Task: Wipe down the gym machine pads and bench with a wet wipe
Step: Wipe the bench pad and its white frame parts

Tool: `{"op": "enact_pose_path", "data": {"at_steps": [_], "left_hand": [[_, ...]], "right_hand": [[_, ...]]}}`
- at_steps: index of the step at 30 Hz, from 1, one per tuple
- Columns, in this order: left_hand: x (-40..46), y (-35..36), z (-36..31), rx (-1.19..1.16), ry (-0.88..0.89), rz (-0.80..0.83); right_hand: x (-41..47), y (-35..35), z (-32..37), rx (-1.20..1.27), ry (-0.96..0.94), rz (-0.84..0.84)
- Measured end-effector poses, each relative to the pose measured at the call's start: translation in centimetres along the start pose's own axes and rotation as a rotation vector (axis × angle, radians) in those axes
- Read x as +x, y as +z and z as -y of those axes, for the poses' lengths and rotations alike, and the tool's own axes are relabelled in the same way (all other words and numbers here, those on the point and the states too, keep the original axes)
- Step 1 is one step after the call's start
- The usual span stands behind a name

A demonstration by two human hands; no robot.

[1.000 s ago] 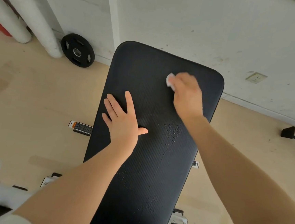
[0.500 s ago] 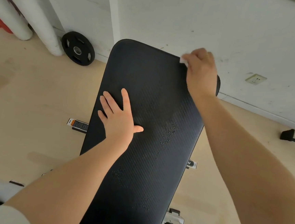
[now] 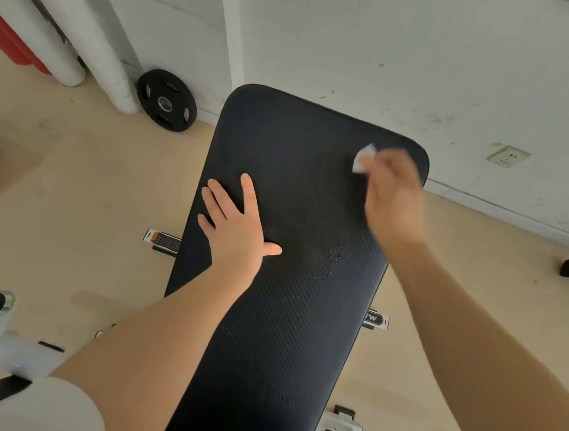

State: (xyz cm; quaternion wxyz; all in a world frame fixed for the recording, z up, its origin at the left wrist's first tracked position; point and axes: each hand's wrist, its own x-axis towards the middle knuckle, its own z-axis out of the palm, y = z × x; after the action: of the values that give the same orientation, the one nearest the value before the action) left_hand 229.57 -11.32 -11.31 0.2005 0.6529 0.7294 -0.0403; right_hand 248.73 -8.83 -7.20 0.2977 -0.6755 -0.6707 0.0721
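— Black padding on the bench (image 3: 290, 284) is being wiped near its far right corner; which step is judged to be in hand?

— Wiping the top end. The wet wipe (image 3: 363, 160) is pinched in the right hand (image 3: 393, 194), blurred. The left hand (image 3: 237, 225) is laid flat, fingers spread. Strokes towards the beaded lower pad are called for next.

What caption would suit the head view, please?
Right hand wipes the black bench pad with a wet wipe; left hand rests flat.

The left hand (image 3: 238, 221) lay flat on the bench pad (image 3: 280, 283); the right hand (image 3: 393, 194) pressed a wipe (image 3: 363, 158) near its far right corner; a weight plate (image 3: 166, 100) leaned against the wall behind
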Motion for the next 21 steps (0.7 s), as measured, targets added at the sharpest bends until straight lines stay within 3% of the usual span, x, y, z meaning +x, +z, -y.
{"op": "enact_pose_path", "data": {"at_steps": [2, 7, 9, 14, 21], "left_hand": [[0.1, 0.0, 0.1, 0.0, 0.004, -0.017], [0.1, 0.1, 0.3, 0.008, 0.012, -0.03], [-0.1, 0.1, 0.4, 0.013, 0.02, -0.041], [-0.7, -0.4, 0.5, -0.006, 0.031, -0.035], [-1.5, -0.1, -1.1, -0.107, 0.036, -0.076]], "right_hand": [[3.5, -0.3, -0.7, -0.052, 0.032, -0.126], [2.0, 2.6, -1.0, -0.12, -0.091, -0.087], [-1.8, 3.4, -0.8, -0.097, -0.137, -0.014], [-8.6, 2.6, -0.7, -0.092, -0.296, 0.384], [3.1, -1.3, -0.8, -0.129, -0.005, -0.111]]}}
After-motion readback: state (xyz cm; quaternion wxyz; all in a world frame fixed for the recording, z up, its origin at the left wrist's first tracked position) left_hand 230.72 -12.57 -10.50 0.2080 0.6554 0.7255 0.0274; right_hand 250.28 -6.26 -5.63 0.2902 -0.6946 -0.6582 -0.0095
